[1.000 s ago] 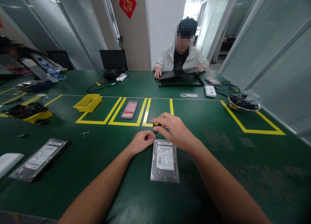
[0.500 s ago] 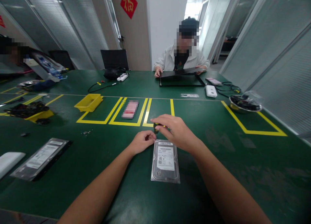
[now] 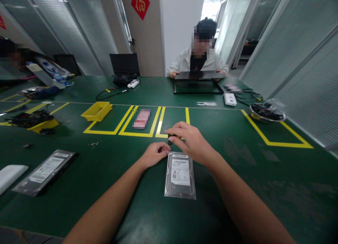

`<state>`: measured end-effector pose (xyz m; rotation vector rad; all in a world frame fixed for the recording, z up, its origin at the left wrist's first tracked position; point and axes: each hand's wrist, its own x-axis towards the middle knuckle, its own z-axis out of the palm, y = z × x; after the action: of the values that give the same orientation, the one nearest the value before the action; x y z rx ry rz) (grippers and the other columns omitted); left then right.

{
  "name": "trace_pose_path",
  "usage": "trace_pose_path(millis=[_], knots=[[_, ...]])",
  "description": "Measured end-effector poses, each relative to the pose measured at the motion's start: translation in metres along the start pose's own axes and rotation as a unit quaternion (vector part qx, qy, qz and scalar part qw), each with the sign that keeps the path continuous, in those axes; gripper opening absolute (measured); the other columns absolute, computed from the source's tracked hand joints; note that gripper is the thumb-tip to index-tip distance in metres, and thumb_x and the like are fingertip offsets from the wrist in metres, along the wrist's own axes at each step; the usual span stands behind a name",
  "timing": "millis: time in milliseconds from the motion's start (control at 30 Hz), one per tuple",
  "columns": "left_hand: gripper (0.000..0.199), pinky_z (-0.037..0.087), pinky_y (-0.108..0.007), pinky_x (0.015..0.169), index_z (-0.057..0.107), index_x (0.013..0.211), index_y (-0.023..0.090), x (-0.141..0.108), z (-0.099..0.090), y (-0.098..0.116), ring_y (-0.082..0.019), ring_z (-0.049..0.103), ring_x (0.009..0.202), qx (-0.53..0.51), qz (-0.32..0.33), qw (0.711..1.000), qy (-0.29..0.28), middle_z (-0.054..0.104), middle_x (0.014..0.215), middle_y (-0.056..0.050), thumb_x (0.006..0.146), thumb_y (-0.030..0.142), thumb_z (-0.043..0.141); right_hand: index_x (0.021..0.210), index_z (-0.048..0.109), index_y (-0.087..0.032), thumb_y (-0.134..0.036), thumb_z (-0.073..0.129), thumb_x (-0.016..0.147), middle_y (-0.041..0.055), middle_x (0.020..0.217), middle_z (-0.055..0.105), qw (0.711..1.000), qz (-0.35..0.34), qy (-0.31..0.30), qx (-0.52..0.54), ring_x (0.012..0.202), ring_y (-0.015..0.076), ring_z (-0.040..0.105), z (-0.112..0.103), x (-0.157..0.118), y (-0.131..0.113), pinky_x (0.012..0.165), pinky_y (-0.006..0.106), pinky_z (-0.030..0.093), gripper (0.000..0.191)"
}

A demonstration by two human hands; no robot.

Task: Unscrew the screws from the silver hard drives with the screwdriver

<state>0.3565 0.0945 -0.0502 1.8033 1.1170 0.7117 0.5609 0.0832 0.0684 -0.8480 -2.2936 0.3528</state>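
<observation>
A silver hard drive (image 3: pixel 180 175) with a white label lies flat on the green table in front of me. My right hand (image 3: pixel 191 140) is closed round the black and yellow handle of a short screwdriver (image 3: pixel 171 138), held upright over the drive's far left corner. The screwdriver's tip is too small to make out. Beside that same corner, my left hand (image 3: pixel 156 155) rests with curled fingers, thumb and fingertips pinched together near the tip. Whatever lies between those fingertips is hidden.
A second hard drive (image 3: pixel 44 172) lies to the left, with a white object (image 3: pixel 12 177) beside it. Small screws (image 3: pixel 95 144), a yellow bin (image 3: pixel 96 111) and a pink phone-like slab (image 3: pixel 142 119) lie farther off. Opposite, a person holds a black panel (image 3: pixel 199 75). A metal bowl (image 3: pixel 268 117) stands right.
My hands stay at the drive's corner with hardly any shift. Across the table, the person's black panel has swung from slanted to nearly level above the black frame.
</observation>
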Motion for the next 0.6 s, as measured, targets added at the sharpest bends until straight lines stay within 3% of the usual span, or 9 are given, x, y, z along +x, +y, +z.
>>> trace_pose_path(millis=[600], knots=[[0.014, 0.039, -0.023, 0.061, 0.067, 0.087, 0.012, 0.0009, -0.0001, -0.003, -0.014, 0.055, 0.067, 0.011, 0.008, 1.0, -0.005, 0.064, 0.075, -0.001, 0.083, 0.023, 0.059, 0.113, 0.069, -0.011, -0.012, 0.053, 0.094, 0.0093, 0.11, 0.07, 0.999, -0.039, -0.002, 0.021, 0.105, 0.0173, 0.063, 0.0, 0.0006, 0.0031, 0.094, 0.031, 0.048, 0.025]])
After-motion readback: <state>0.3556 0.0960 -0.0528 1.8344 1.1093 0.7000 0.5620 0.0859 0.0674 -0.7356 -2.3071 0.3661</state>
